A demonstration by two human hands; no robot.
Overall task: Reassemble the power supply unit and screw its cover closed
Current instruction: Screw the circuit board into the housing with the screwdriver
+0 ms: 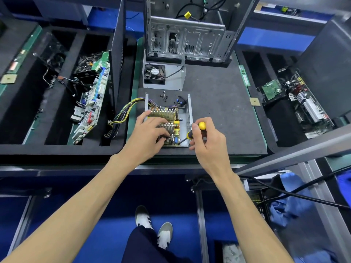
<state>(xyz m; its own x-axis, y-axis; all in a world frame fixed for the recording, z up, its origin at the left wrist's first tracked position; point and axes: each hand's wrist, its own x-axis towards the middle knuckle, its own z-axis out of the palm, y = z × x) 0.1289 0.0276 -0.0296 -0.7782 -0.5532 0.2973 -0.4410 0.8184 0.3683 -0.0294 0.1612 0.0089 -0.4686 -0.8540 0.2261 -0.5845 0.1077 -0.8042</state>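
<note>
Fingers of the right hand [207,138] gripped a yellow screwdriver [193,130], its tip down inside the open power supply [187,118]. Left hand [150,135] rested on the circuit board [171,114], fingers curled over its parts. Loose screws [164,97] lay on the counter [218,103].

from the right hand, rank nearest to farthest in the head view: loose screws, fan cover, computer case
Measured from the right hand, which grips the screwdriver:
1. Loose screws, on the mat just beyond the open power supply, up and to the left.
2. Fan cover, lying behind the screws.
3. Computer case, standing at the back of the mat.
</note>
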